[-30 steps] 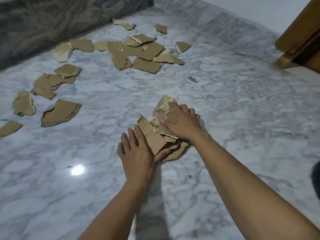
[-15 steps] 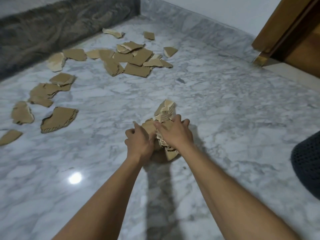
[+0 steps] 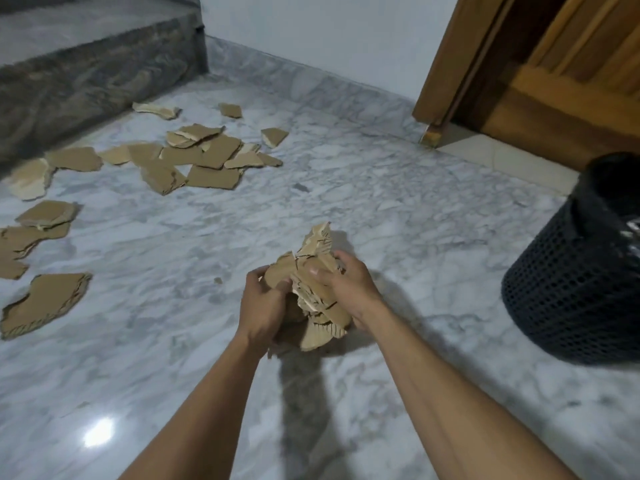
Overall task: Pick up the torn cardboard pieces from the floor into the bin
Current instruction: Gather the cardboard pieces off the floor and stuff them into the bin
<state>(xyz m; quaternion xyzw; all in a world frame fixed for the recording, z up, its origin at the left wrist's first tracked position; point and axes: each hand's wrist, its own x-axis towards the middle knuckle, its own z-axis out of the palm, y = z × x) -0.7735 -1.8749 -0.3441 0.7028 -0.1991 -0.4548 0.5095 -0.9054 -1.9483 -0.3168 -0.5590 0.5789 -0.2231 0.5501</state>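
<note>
Where a second ago your hands were pressing the torn cardboard together low against the floor (image 3: 381, 202), you now hold the bundle (image 3: 317, 242) apparently raised off the marble, left hand (image 3: 263, 303) and right hand (image 3: 346, 289) curled round it from either side, fingers clamped on the stack. Gathering looks finished for this load; the carry to the bin (image 3: 571, 289), well apart at your right, remains. The bundle stands on edge, long axis roughly upright, its ragged tip pointing up and away from you. Many more pieces (image 3: 204, 157) lie scattered far left, near the step (image 3: 86, 74)
</note>
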